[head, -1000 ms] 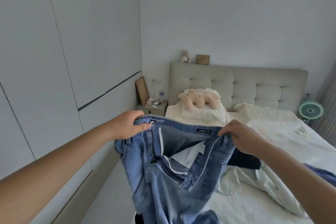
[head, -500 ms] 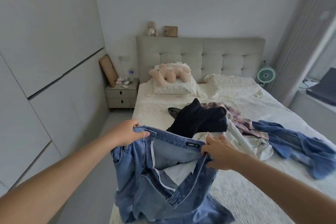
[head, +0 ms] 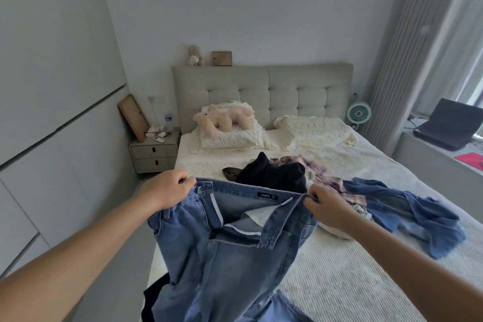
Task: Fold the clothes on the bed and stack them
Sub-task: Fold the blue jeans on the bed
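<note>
A pair of light blue jeans [head: 230,248] hangs in front of me over the bed's near left corner, fly open, waistband stretched between my hands. My left hand [head: 167,189] grips the waistband's left end by the button. My right hand [head: 328,208] pinches its right end. Behind the jeans on the bed [head: 339,277] lies a heap of unfolded clothes: a black garment [head: 271,174], a plaid shirt [head: 324,178], a white piece [head: 337,231] and a dark blue denim garment [head: 413,213].
Pillows [head: 232,138] and a plush toy [head: 222,120] lie by the headboard. A nightstand [head: 154,150] stands at the bed's left, wardrobe doors [head: 52,112] along the left wall. A small fan [head: 360,113], curtains and a laptop [head: 449,125] on a ledge are at right.
My view has swung right and down, bringing the clothes heap and window side into sight. The jeans have come lower toward the bed, and my hands have spread the waistband wider.
</note>
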